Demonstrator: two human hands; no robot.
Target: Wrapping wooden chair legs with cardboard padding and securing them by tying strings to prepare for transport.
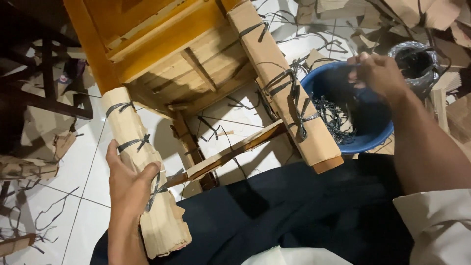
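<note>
A wooden chair (162, 44) lies tipped toward me on the tiled floor. Its two near legs are wrapped in brown cardboard and tied with black plastic strips. My left hand (128, 184) grips the cardboard-wrapped left leg (147, 196) near its lower end. The other wrapped leg (287, 93) points to my lap, with several black ties around it. My right hand (378, 73) is over a blue plastic basin (368, 132) and pinches a thin black strip (360, 56) between its fingertips. More black strips (333, 115) lie inside the basin.
Torn cardboard pieces (34, 142) lie at the left and along the top right. A roll of black strip in clear wrap (417, 61) stands behind the basin. Loose black strips (49, 211) litter the white tiles. Dark wooden furniture (44, 83) stands at the far left.
</note>
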